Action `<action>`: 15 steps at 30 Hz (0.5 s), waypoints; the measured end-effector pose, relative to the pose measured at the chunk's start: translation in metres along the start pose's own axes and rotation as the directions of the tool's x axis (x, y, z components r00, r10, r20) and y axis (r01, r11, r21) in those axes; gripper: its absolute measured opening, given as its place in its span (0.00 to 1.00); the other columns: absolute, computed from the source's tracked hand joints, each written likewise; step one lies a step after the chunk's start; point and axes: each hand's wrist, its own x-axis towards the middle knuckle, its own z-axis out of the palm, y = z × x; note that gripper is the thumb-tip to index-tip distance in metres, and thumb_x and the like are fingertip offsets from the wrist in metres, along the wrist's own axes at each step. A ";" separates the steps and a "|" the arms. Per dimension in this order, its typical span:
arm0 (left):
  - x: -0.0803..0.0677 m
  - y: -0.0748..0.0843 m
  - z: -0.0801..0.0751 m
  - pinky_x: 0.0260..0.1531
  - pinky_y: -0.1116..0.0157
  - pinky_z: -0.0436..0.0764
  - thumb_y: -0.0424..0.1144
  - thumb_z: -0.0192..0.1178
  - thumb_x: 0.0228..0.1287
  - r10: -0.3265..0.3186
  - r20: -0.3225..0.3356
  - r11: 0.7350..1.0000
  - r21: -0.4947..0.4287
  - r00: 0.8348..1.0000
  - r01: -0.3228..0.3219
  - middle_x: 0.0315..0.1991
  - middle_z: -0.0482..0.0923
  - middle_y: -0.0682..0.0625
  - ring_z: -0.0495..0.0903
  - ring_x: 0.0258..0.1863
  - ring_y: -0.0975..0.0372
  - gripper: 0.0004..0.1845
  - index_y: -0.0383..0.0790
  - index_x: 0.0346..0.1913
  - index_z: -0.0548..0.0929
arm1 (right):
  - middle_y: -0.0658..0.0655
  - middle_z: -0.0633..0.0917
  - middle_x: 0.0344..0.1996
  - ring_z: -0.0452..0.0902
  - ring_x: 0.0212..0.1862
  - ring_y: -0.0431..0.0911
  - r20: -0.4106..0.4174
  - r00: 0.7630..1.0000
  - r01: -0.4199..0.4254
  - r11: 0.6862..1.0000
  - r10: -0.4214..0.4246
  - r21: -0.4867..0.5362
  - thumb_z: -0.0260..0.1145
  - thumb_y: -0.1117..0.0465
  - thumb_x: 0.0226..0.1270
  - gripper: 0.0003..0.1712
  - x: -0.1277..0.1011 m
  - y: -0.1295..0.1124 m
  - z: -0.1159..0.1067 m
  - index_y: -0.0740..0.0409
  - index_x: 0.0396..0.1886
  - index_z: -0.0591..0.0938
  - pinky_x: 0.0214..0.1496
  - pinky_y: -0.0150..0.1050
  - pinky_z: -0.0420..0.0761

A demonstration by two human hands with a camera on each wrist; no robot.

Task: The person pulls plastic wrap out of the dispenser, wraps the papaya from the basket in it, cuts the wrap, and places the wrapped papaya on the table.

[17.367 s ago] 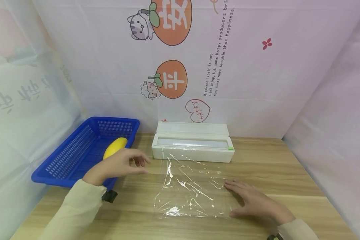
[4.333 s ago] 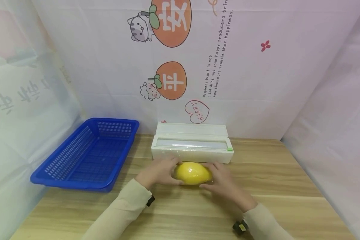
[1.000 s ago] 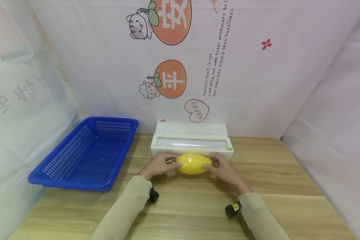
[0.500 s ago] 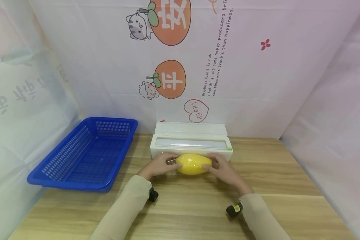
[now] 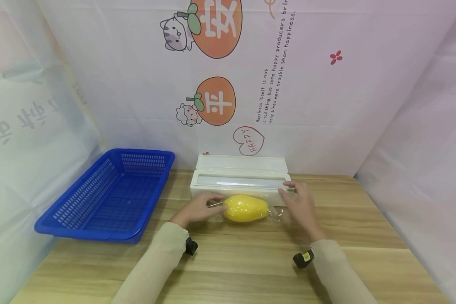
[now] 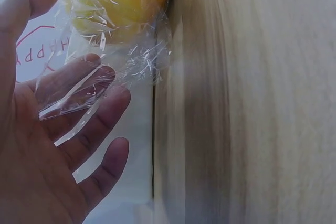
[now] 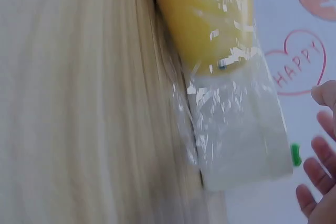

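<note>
The fruit [image 5: 247, 209] is a smooth, glossy yellow oval, narrower at three o'clock, lying on its side on the table [image 5: 243, 261]. Clear, crinkled film [image 5: 275, 214] wraps it, with loose tails at nine and three o'clock. At twelve o'clock stands the long white box [image 5: 247, 191], its flat lid [image 5: 242, 164] raised; at nine, well apart, the blue basket [image 5: 95, 234] of slotted plastic. The table is pale, banded wood grain.

Half a second ago the right hand [image 5: 301, 207] held the fruit's three o'clock end; now it is apart from it, near the box's end, thumb and fingers loosely parted around nothing. The tail it covered lies bare. The fruit has hardly shifted, and the left hand [image 5: 197, 209] remains at nine o'clock.

The left wrist view shows that hand wide, fingers apart, film lying across them; whether its thumb touches the fruit, I cannot tell. The right wrist view shows the other tail as a broad flap along the box, and a green tab [image 7: 296, 155] the fingers nearly hide from the head view.
</note>
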 end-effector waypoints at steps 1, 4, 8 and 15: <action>0.000 0.000 -0.001 0.58 0.59 0.77 0.53 0.65 0.68 -0.002 -0.002 1.000 0.009 1.000 0.002 0.59 0.80 0.48 0.78 0.58 0.57 0.27 0.39 0.62 0.81 | 0.69 0.74 0.57 0.69 0.58 0.63 0.004 1.000 -0.014 1.000 0.014 -0.004 0.68 0.53 0.71 0.25 0.002 0.003 -0.001 0.67 0.58 0.78 0.59 0.59 0.70; -0.001 0.001 -0.002 0.57 0.59 0.78 0.53 0.64 0.68 -0.012 -0.009 1.000 0.020 1.000 0.012 0.58 0.81 0.49 0.78 0.57 0.57 0.26 0.40 0.62 0.81 | 0.72 0.65 0.67 0.60 0.67 0.67 0.056 0.996 -0.068 0.997 0.070 -0.024 0.65 0.46 0.72 0.35 0.009 0.014 -0.005 0.66 0.67 0.72 0.65 0.68 0.62; -0.001 0.001 -0.002 0.56 0.60 0.78 0.54 0.64 0.68 -0.031 -0.015 0.999 0.031 0.999 0.031 0.58 0.81 0.50 0.79 0.55 0.58 0.26 0.42 0.62 0.81 | 0.70 0.60 0.73 0.57 0.71 0.67 0.160 0.978 -0.140 0.990 0.135 0.018 0.62 0.39 0.72 0.45 0.013 0.024 -0.009 0.63 0.76 0.62 0.68 0.69 0.59; -0.002 0.007 -0.012 0.46 0.61 0.81 0.56 0.64 0.66 -0.085 -0.037 0.995 0.053 0.996 0.087 0.53 0.82 0.50 0.81 0.43 0.62 0.27 0.45 0.62 0.82 | 0.67 0.54 0.77 0.57 0.73 0.67 0.315 0.922 -0.258 0.964 0.226 0.065 0.57 0.33 0.72 0.51 0.011 0.033 -0.012 0.49 0.82 0.47 0.71 0.62 0.60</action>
